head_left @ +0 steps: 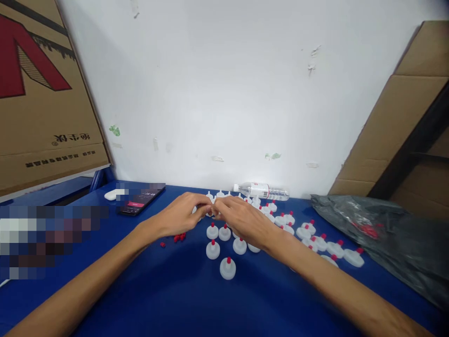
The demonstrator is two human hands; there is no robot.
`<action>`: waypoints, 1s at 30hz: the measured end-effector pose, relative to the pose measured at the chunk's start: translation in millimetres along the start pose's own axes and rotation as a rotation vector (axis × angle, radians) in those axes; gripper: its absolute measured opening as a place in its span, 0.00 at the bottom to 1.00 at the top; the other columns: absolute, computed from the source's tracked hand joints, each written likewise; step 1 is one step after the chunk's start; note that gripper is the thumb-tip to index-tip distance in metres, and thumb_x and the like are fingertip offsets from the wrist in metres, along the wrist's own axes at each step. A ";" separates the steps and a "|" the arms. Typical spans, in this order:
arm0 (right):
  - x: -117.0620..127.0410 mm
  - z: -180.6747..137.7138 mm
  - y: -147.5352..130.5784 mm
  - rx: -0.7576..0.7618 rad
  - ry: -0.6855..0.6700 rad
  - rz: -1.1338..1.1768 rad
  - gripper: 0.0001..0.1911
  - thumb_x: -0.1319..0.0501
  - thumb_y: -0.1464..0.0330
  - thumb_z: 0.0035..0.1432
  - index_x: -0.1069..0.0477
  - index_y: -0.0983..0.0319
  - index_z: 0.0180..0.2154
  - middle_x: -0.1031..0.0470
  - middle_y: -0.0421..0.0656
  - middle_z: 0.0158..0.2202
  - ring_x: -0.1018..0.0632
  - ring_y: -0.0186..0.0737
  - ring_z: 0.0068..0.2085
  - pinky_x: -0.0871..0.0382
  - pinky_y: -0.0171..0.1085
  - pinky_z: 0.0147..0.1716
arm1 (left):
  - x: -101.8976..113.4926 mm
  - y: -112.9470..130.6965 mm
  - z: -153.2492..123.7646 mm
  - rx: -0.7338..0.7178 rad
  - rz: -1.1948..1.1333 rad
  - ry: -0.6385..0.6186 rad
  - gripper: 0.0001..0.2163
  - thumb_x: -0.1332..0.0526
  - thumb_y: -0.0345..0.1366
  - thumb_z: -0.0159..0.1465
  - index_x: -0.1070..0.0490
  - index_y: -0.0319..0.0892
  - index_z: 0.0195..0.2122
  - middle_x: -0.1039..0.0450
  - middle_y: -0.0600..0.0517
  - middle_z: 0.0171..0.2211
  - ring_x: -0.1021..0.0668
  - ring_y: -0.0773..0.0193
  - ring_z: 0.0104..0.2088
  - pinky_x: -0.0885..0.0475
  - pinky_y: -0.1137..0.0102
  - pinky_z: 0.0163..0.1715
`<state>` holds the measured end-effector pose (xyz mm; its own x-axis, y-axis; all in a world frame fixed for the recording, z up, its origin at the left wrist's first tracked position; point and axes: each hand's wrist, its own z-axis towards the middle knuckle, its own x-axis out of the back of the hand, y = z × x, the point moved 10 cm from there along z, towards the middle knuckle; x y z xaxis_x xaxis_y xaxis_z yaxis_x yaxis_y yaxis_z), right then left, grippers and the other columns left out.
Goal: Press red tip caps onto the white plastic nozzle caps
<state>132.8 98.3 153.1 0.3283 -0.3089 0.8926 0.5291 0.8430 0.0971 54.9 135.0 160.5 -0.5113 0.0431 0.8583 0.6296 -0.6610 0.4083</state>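
Observation:
My left hand [184,213] and my right hand [242,217] meet at the fingertips above the far middle of the blue table. Both are closed in a pinch, and the fingers hide whatever is between them. Right around and below them stand white nozzle lids with red tips; one such lid [228,269] is nearest to me. Behind my fingers, several white nozzle lids [220,194] show bare tips. Small loose red caps [180,237] lie just below my left hand. More red-tipped lids [339,247] spread to the right, partly covered by my right forearm.
A clear plastic bottle [261,190] lies along the white wall. To the left are a phone [142,199] and a white rounded object [112,194]. A dark plastic bag [379,238] with red pieces covers the right side. Cardboard boxes [52,117] stand on both sides.

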 end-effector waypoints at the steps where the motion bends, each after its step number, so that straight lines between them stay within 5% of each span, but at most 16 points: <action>1: -1.4 0.1 1.7 -0.010 -0.010 -0.006 0.14 0.49 0.82 0.66 0.34 0.61 0.45 0.26 0.48 0.45 0.24 0.44 0.45 0.29 0.42 0.42 | 1.9 -7.9 -0.3 0.041 0.037 -0.036 0.15 0.47 0.41 0.71 0.23 0.43 0.34 0.22 0.53 0.30 0.25 0.64 0.29 0.36 0.71 0.31; 5: -8.0 0.0 14.4 -0.085 -0.029 0.078 0.09 0.44 0.72 0.72 0.31 0.60 0.51 0.25 0.47 0.48 0.22 0.42 0.43 0.29 0.38 0.37 | 4.3 -59.6 -9.3 0.247 0.179 -0.244 0.11 0.39 0.45 0.65 0.19 0.47 0.35 0.19 0.52 0.34 0.23 0.61 0.32 0.37 0.71 0.29; 9: -12.6 -2.3 22.3 -0.110 -0.041 0.187 0.17 0.50 0.60 0.75 0.29 0.60 0.53 0.22 0.47 0.47 0.21 0.44 0.46 0.30 0.41 0.45 | -6.5 -89.2 -20.0 0.297 0.128 -0.407 0.08 0.32 0.44 0.59 0.18 0.47 0.31 0.18 0.52 0.29 0.21 0.60 0.29 0.35 0.72 0.27; 17: -16.3 -2.0 22.6 -0.079 -0.173 0.120 0.25 0.58 0.61 0.78 0.28 0.59 0.36 0.23 0.39 0.30 0.23 0.38 0.34 0.36 0.37 0.42 | -20.4 -85.0 -22.3 0.301 0.076 -0.474 0.06 0.33 0.40 0.59 0.19 0.45 0.30 0.17 0.52 0.30 0.19 0.62 0.30 0.31 0.73 0.27; 24: 11.9 -18.7 104.9 -0.434 -0.148 -0.115 0.21 0.53 0.63 0.75 0.23 0.61 0.40 0.19 0.48 0.34 0.21 0.46 0.36 0.37 0.40 0.38 | -20.9 -85.7 -19.6 0.303 0.113 -0.418 0.06 0.36 0.37 0.58 0.21 0.44 0.28 0.19 0.53 0.27 0.21 0.62 0.27 0.33 0.73 0.24; 30: -1.4 -48.5 155.3 -0.670 -0.274 -0.160 0.12 0.41 0.63 0.68 0.19 0.59 0.39 0.17 0.47 0.35 0.18 0.46 0.37 0.35 0.37 0.34 | -8.8 -74.5 -13.1 0.275 0.137 -0.305 0.05 0.37 0.37 0.59 0.22 0.45 0.29 0.19 0.54 0.29 0.20 0.62 0.28 0.33 0.72 0.25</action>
<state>252.5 208.3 145.5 0.0464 -0.2109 0.9764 0.9471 0.3200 0.0242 4.8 174.0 118.5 -0.2419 0.2161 0.9459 0.8330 -0.4537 0.3167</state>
